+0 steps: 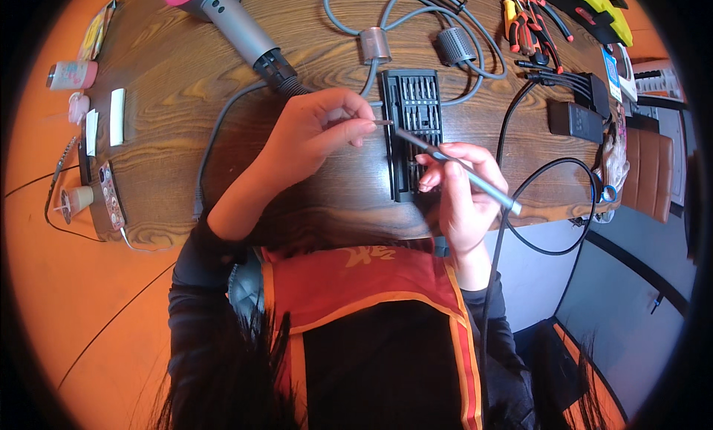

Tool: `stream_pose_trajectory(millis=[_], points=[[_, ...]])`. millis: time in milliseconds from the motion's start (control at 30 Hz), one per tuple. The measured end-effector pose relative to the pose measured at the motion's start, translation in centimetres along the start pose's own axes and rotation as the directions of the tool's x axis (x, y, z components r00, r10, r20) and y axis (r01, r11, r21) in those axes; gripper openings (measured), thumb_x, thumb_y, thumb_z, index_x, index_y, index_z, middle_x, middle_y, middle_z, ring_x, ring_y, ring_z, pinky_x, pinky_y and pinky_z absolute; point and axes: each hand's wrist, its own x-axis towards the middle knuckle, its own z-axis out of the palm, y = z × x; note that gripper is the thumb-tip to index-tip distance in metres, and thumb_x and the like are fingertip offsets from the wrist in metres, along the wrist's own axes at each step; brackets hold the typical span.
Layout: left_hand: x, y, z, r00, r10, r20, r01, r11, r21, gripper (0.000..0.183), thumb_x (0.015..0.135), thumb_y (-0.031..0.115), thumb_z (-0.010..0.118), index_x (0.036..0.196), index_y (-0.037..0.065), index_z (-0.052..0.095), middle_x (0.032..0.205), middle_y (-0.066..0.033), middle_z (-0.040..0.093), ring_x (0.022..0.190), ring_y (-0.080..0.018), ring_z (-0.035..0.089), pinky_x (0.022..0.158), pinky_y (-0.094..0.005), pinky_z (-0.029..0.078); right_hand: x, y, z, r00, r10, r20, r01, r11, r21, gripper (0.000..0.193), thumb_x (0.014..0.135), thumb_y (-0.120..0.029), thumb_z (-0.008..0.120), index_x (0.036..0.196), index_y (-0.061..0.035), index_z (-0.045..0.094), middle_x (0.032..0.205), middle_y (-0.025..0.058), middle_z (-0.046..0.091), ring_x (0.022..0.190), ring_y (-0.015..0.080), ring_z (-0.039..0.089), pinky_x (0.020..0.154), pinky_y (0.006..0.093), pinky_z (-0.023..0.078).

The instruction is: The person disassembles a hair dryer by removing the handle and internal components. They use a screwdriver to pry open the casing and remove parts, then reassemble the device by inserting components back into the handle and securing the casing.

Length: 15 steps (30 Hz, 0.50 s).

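My left hand (327, 127) pinches a small screwdriver bit (382, 122) by one end, its other end pointing right. In my right hand (468, 189) is a slim grey screwdriver handle (483, 183), tilted with its front end up and to the left. That front end and the bit are close but apart. Under both hands lies a black bit case (401, 163) with rows of metal bits; my right fingers cover part of its lower right. Beyond my left hand rests a grey and pink hair dryer (241, 29), its handle end dark and opened up.
A grey cable (490, 47) loops behind the case, past a metal cylinder (375, 46) and a perforated cylinder (454, 45). Pliers and screwdrivers (526, 25) lie far right, near a black power adapter (575, 122). A black cable (505, 133) hangs over the table's front edge. At left sits a power strip (111, 196).
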Motion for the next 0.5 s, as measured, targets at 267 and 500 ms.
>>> stream_pose_trajectory(millis=[267,500], points=[[-0.53,-0.21,-0.14,0.995,0.101,-0.018,-0.095,0.971,0.220,0.005,0.078,0.002,0.061,0.080,0.000,0.057,0.071,-0.0023,0.054,0.062,-0.0071,0.051,0.057,-0.0203,0.041,0.33,1.37,0.64,0.999,0.032,-0.037,-0.031,0.999,0.033,0.014,0.089,-0.001,0.045,0.100,0.0048,0.051,0.072,0.0132,0.059,0.065,0.0162,0.059,0.064,0.0256,0.050],[-0.71,-0.47,-0.42,0.991,0.131,0.007,-0.128,0.955,0.267,0.004,0.078,-0.006,0.058,0.079,-0.003,0.056,0.077,-0.0051,0.055,0.065,-0.0084,0.055,0.058,-0.0199,0.044,0.21,1.11,0.81,0.997,0.045,-0.068,-0.036,0.991,0.126,0.013,0.089,-0.003,0.047,0.100,0.0035,0.051,0.075,0.0125,0.061,0.066,0.0144,0.060,0.067,0.0247,0.050]])
